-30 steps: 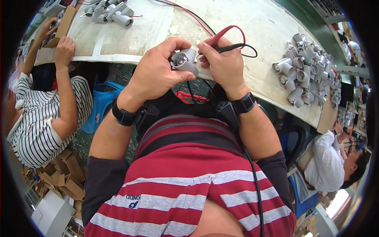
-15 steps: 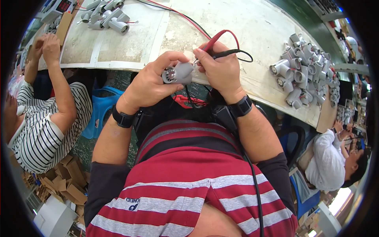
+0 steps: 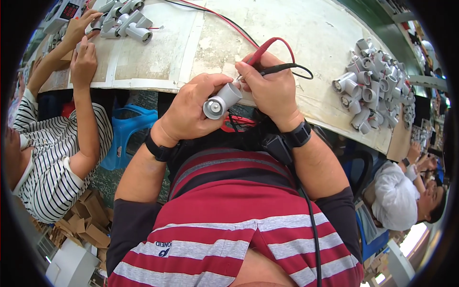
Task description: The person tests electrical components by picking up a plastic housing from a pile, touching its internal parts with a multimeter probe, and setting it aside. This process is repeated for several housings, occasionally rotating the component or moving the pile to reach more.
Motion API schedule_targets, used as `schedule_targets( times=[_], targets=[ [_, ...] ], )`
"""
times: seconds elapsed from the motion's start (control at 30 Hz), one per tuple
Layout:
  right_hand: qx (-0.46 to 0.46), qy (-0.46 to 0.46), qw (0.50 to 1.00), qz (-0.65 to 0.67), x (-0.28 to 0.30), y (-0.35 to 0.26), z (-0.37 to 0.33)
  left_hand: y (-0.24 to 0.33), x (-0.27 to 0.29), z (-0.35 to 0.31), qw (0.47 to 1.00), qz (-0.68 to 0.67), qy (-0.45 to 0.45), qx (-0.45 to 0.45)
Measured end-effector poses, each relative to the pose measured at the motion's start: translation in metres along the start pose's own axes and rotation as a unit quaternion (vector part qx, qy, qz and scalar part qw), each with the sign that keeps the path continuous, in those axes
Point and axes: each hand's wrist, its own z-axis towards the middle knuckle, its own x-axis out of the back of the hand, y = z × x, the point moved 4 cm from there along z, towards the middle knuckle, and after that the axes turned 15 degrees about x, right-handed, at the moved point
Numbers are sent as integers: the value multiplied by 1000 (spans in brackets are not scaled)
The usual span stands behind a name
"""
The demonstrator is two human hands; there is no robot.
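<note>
My left hand is closed around a grey cylindrical housing, tilted, with a round metallic piece inside the end nearest me. Pinched in my right hand are two test probes, a red probe and a black probe. Their tips point at the far side of the housing, close to my left fingertips. My fingers hide whether the tips touch anything. Both hands are over the near edge of the worktable.
A heap of grey housings lies on the table at the right, and a smaller group at the far left. Red and black leads cross the tabletop. Co-workers sit on both sides. A blue stool stands left of me.
The housing has turned in my left hand, so its round end faces more toward me. Both hands shifted slightly nearer me. The left co-worker's hand has reached to the far-left housings.
</note>
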Motion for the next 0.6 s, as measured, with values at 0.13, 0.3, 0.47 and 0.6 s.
schedule_targets(
  times=[0.13,0.3,0.47,0.6],
  targets=[
    [-33,1,999,20,0,-1,1,3,-2,1,999,-3,23,-24],
    [-38,-5,999,6,-4,1,2,0,1,2,999,-15,46,-18],
    [-55,14,998,10,-4,-1,0,5,5,7,995,-31,89,-44],
    [-46,-2,999,12,-1,-1,-4,5,4,1,995,-41,89,-33]
  ],
)
